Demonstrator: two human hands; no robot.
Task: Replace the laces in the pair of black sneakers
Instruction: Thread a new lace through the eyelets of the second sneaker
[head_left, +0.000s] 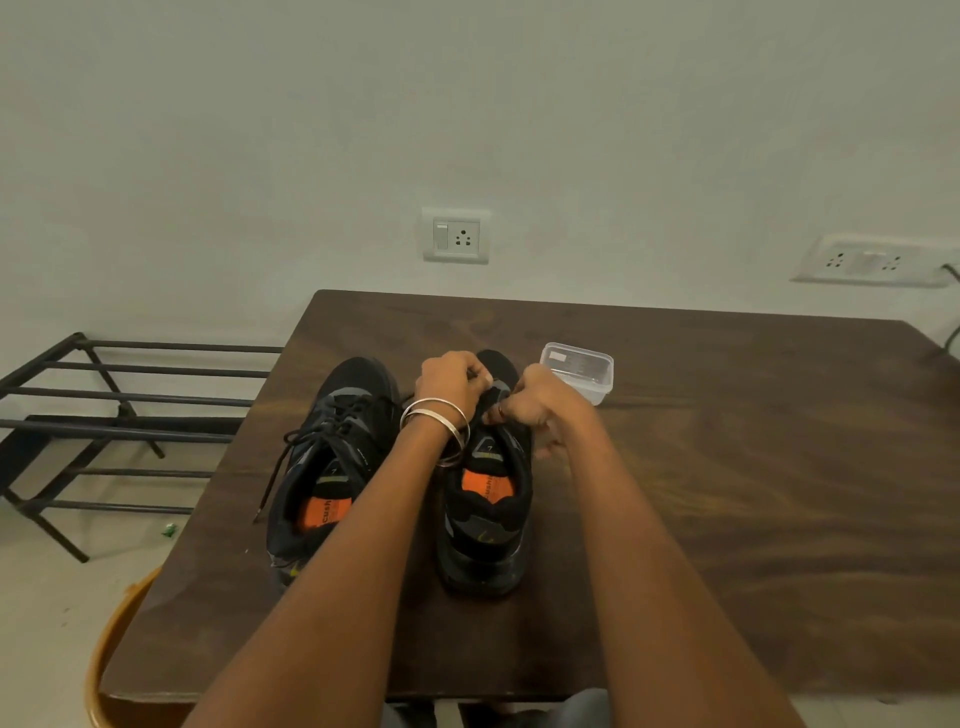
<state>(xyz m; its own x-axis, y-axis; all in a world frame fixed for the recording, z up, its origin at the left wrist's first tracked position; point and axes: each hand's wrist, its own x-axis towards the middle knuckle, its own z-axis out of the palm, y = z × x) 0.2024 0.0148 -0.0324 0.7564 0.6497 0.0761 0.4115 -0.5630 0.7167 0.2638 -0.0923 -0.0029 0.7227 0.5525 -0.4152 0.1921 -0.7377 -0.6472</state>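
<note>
Centre of the frame, on a dark wood desk (727, 493): two black sneakers side by side, toes pointing toward the wall, orange insoles showing. Left sneaker (332, 462) is laced; one black lace (291, 452) trails loose over its left side down toward the desk. Right sneaker (488, 509) sits just beside it, with both hands over its forefoot.

Left hand (452, 384), two silver bangles (436, 421) at the wrist, has its fingers curled tight and pinching something dark at the eyelet area, apparently a lace end; the exact thing pinched is too small to tell. Right hand (540, 405) is likewise curled, fingers bent inward and gripping the shoe's upper or lace near the tongue; cannot tell which. The two hands nearly touch.

Upper right of the sneakers, a clear plastic box (576, 371) with lid stands on the desk, near the right hand but apart from it. Left edge of the frame: black metal rack (104, 415) on the floor. Wall socket (457, 236) above the desk.
</note>
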